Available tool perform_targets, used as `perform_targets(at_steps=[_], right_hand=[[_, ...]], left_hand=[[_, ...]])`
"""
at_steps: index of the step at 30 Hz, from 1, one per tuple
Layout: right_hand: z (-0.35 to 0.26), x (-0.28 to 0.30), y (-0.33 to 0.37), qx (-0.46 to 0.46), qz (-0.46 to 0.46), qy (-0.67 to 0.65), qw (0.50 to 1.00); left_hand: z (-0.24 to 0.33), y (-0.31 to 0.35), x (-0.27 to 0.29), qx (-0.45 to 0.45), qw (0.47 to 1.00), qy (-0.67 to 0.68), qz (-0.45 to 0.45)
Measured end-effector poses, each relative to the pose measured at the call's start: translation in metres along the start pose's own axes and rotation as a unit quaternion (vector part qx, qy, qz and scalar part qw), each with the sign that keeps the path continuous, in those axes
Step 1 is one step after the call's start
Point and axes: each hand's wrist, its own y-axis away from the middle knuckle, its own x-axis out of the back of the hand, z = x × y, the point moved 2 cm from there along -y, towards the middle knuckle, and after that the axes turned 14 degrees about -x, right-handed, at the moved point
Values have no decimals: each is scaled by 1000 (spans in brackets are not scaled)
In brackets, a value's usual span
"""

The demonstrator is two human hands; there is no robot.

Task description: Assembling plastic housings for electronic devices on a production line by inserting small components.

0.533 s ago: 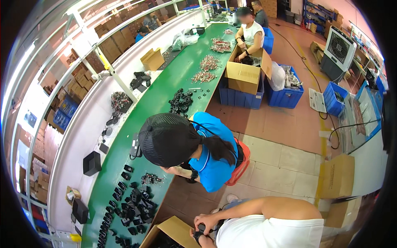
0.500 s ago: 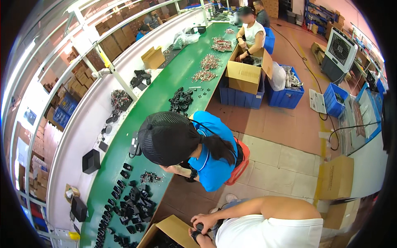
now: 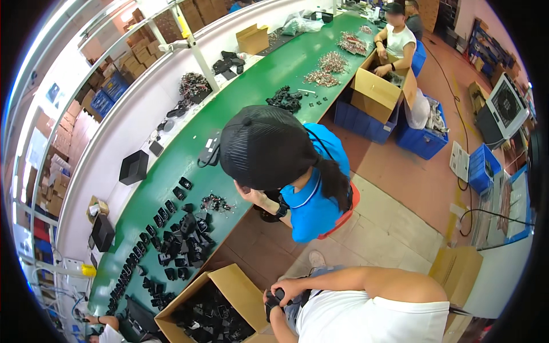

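My right hand [image 3: 289, 290] reaches across from the lower right, its fingers closed round a small dark plastic part [image 3: 279, 294]. Against the same part my left hand [image 3: 267, 297] is closed, partly hidden, with a black band at its wrist. Both hands are held close together in front of my white shirt. Just beside them, an open cardboard box [image 3: 243, 294] holds many black plastic pieces [image 3: 211, 314]. What the part is exactly is too small to tell.
A green workbench [image 3: 189, 154] carries rows of black housings [image 3: 137, 250] and a heap of black parts [image 3: 186, 237]. Close ahead sits a co-worker in a blue shirt [image 3: 317, 211]. Farther off, another person reaches into a cardboard box [image 3: 374, 91] above blue crates [image 3: 366, 123].
My view has shifted, so the bench sits higher and more of the open box shows. A person's arm appears at the lower left. My hands stay together on the dark part.
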Motion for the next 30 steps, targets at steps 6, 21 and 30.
perform_targets(at_steps=[6, 21, 30], right_hand=[[-16, -35, -33, 60, -151, 48, 986], [-105, -38, -110, 69, -94, 18, 993], [-226, 0, -246, 192, 12, 139, 971]], left_hand=[[3, 38, 32, 17, 1000, -15, 16], [28, 125, 132, -384, 907, -163, 55], [-58, 42, 204, -125, 931, 151, 309]])
